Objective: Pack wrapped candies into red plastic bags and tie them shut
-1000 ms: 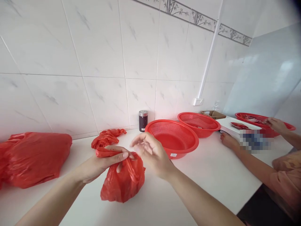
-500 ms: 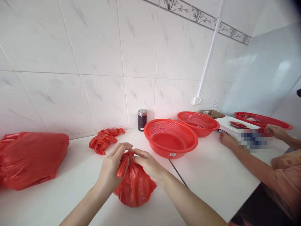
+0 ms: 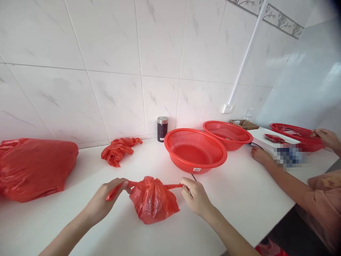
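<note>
A small, full red plastic bag sits on the white table in front of me, its top gathered and its two handles stretched out sideways. My left hand is closed around the left handle, and the loose end sticks out past my fingers. On the other side, my right hand pinches the right handle between thumb and fingers. Both handles look taut, with a bunched spot where they meet on top of the bag. What the bag contains is hidden.
Behind are a crumpled red bag, a dark thermos and two red colanders. A large red bag lies left. At right, a co-worker's arm rests by a white scale and a red basin.
My hands have moved apart from the bag's top, drawing its handles out to left and right. The co-worker's far hand has moved toward the basin on the right.
</note>
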{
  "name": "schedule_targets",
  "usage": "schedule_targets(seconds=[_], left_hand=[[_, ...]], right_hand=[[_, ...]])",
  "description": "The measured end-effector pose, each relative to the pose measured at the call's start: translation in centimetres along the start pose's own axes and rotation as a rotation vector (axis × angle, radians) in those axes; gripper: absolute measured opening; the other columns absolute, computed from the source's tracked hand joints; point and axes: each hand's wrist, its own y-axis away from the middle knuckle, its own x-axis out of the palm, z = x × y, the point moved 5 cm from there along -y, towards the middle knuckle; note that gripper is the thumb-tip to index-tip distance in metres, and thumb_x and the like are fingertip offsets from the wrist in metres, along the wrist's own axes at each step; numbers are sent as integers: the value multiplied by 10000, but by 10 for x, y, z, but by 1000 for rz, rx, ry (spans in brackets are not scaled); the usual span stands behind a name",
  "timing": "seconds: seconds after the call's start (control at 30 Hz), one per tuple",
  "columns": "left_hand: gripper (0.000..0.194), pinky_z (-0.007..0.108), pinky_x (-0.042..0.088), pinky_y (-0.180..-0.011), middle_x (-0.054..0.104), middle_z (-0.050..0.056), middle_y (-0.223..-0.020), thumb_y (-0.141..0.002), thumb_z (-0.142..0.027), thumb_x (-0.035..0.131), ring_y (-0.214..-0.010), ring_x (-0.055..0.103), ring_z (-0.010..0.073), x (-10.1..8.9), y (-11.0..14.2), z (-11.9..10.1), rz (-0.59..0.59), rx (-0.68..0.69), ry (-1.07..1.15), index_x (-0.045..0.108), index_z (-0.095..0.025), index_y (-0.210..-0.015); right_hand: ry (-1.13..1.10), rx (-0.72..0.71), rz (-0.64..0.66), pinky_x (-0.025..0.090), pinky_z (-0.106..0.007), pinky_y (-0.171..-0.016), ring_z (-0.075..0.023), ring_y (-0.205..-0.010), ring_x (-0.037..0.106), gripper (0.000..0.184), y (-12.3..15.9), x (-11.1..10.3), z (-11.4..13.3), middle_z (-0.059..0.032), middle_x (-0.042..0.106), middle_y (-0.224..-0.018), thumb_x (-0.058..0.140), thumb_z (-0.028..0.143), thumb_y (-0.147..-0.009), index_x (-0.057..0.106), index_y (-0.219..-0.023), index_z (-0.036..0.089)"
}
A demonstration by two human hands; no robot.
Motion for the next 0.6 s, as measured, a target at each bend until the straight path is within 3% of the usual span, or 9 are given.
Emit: schedule_targets(seconds=[0.1, 0.2, 0.3, 0.4, 0.6], left_hand=[[364, 304, 483, -806, 694, 14, -953, -932, -511, 365, -885, 630, 216, 12, -6, 0, -139, -5, 44, 632, -270, -876], [357, 293, 466, -855, 662, 17, -1086, -942, -516, 328, -1007, 601, 201, 34, -16, -11, -289, -45, 108, 583, -273, -999], [353, 273, 481, -754, 667, -9, -922, -966, -494, 237, -846, 622, 174, 61, -28, -18, -246, -61, 66, 513, -275, -950], [317, 275, 429, -599, 573, -43, -638, -966, -475, 221, -574, 541, 178, 75, -38, -11, -198, -84, -33, 423, -272, -830], [269, 270, 343, -563, 514, -42, -578, -954, -425, 240, -524, 469, 187, 79, -50, 12, -112, -116, -237, 367, -275, -769]], right_hand=[[4, 126, -28, 262, -242, -523, -124, -526, 355, 145, -4, -1, -16, 57, 367, -580, 328, 184, -852, 342, -715, 229], [-16, 182, -56, 327, -244, -563, -146, -599, 497, 103, -11, 12, -1, 46, 519, -667, 341, 298, -918, 387, -847, 240], [30, 143, 0, 347, -247, -565, -167, -640, 566, 222, -11, 39, 17, 30, 592, -749, 471, 443, -898, 373, -917, 245], [133, 75, 47, 318, -241, -529, -170, -590, 577, 232, -5, 62, 17, 32, 595, -706, 489, 432, -910, 372, -952, 237], [306, -67, 96, 237, -231, -478, -148, -516, 559, 191, -3, 61, -14, 42, 589, -639, 452, 398, -949, 392, -908, 222]])
